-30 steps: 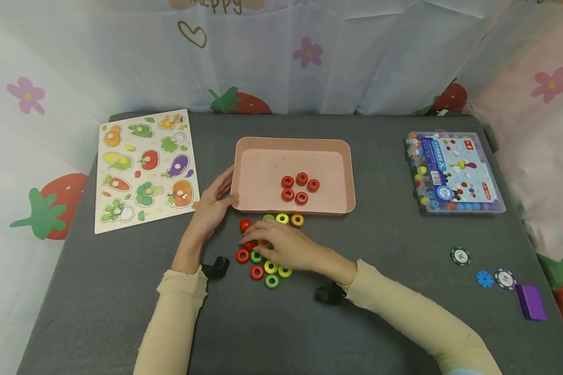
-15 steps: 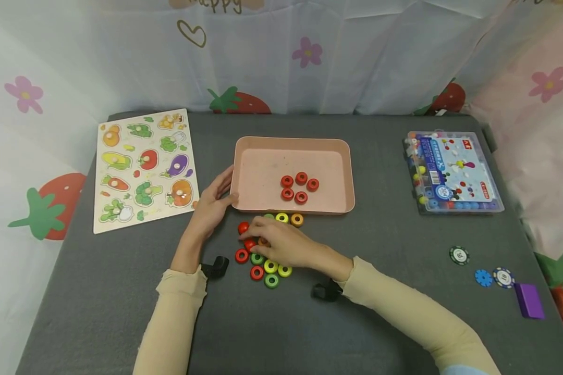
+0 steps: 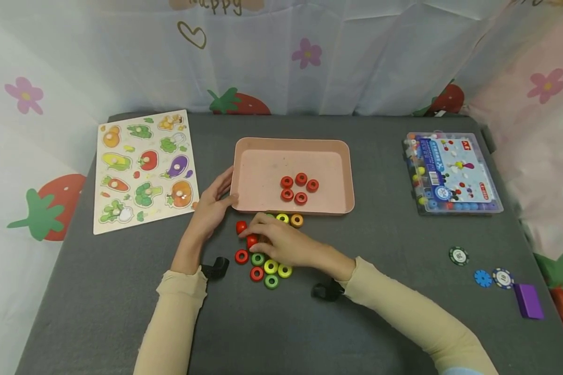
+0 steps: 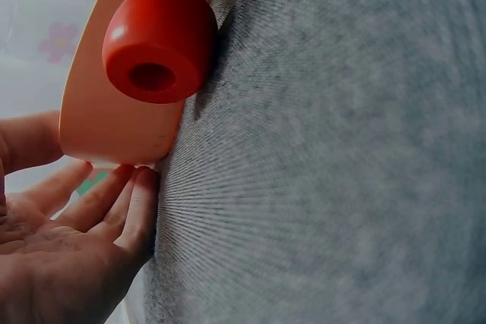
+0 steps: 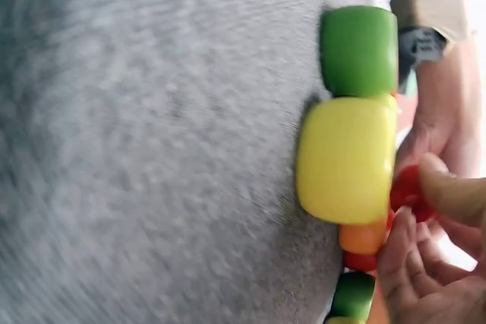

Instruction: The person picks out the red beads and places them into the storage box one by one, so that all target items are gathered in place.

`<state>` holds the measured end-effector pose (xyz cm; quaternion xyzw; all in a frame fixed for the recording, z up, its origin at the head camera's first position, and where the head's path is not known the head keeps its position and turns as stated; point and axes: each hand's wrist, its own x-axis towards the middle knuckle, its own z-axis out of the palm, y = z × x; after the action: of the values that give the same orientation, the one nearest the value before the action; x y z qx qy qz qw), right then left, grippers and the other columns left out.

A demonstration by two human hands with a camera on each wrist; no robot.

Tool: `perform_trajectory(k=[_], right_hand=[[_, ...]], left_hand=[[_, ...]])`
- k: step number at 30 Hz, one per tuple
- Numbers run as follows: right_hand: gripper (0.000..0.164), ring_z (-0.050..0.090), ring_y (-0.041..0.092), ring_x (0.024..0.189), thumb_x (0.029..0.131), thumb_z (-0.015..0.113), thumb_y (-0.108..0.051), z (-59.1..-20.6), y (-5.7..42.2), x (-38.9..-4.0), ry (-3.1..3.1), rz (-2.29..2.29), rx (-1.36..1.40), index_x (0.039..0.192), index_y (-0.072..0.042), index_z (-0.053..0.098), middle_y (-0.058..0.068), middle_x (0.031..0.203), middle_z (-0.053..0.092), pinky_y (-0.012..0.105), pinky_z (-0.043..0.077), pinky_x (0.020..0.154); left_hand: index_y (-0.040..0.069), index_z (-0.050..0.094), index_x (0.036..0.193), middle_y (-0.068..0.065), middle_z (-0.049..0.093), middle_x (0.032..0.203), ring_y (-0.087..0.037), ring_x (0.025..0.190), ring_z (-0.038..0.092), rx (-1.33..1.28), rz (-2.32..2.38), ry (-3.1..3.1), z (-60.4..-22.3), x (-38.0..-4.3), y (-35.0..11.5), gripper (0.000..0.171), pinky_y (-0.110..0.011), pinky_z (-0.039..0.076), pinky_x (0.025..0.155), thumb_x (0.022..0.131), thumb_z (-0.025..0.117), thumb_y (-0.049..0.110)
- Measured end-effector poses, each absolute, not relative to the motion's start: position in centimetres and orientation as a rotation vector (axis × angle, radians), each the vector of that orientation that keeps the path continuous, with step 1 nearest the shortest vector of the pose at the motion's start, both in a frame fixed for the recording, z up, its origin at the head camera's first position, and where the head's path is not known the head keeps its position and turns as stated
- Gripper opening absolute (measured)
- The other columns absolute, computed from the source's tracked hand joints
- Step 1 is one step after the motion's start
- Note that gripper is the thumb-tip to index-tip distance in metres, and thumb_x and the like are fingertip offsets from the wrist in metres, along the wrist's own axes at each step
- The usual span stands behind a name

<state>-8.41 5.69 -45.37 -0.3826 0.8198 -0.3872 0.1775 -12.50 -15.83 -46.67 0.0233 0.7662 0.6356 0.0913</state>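
My left hand [image 3: 211, 203] holds the left end of a shallow pink tray [image 3: 255, 208], its thumb at the rim and its fingers along the outer wall. In the left wrist view the fingers [image 4: 140, 210] touch the tray's end. My right hand [image 3: 283, 242] pinches a red ring-shaped bead [image 3: 252, 241] between thumb and fingertips, also visible in the right wrist view as a red bead [image 5: 408, 187]. Another red bead [image 3: 241, 227] lies just left of these fingertips. Several red beads [image 3: 301, 198] lie in the tray.
Green beads [image 3: 271, 282], yellow beads [image 3: 285, 272], an orange bead [image 3: 297, 221] and other red beads [image 3: 256, 273] lie before the tray. A vegetable puzzle board [image 3: 145, 172] is at left. A clear bead box [image 3: 455, 172], poker chips [image 3: 459, 255] and a purple block [image 3: 528, 301] are at right.
The red bead at my right fingertips has shifted slightly up and right, and the red bead beside them slightly left. My left hand and the tray have stayed in place.
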Motion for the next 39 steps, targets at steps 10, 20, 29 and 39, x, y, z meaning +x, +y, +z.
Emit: perform_trajectory(k=[10,20,29,39], right_hand=[[0.037,0.066,0.017,0.093,0.083,0.079,-0.003,-45.0,7.9,-11.8,2.393,-1.702,-0.726,0.118,-0.003,0.069,0.004,0.105,0.061,0.034,0.058,0.085],[0.033,0.062,0.029,0.091,0.081,0.082,-0.005,-45.2,11.5,-15.1,2.689,-1.551,-0.440,0.112,-0.008,0.074,0.006,0.102,0.065,0.040,0.051,0.078],[0.034,0.060,0.024,0.093,0.079,0.083,-0.003,-46.1,12.6,-15.8,2.704,-1.504,-0.430,0.113,-0.008,0.075,0.008,0.103,0.068,0.038,0.049,0.080],[0.036,0.056,0.022,0.106,0.080,0.083,-0.005,-46.3,12.6,-15.7,2.694,-1.465,-0.534,0.114,-0.008,0.075,0.006,0.113,0.067,0.039,0.047,0.091]], left_hand=[[0.017,0.033,0.157,-0.005,0.040,0.158,-0.021,0.146,0.036,0.050,1.891,2.267,-47.1,-12.6,-15.8,0.063,-0.045,0.028,0.119,0.100,0.055,0.004],[0.013,0.031,0.158,-0.010,0.037,0.159,-0.025,0.148,0.034,0.029,1.883,2.253,-45.8,-12.2,-15.5,0.063,-0.046,0.026,0.120,0.100,0.053,0.001],[0.008,0.029,0.158,-0.016,0.036,0.159,-0.030,0.148,0.032,0.022,1.881,2.250,-44.8,-11.9,-15.3,0.063,-0.048,0.025,0.120,0.099,0.052,-0.001],[0.018,0.031,0.158,-0.006,0.039,0.159,-0.022,0.147,0.035,0.034,1.886,2.268,-46.8,-12.5,-15.7,0.064,-0.046,0.027,0.120,0.100,0.055,0.004]])
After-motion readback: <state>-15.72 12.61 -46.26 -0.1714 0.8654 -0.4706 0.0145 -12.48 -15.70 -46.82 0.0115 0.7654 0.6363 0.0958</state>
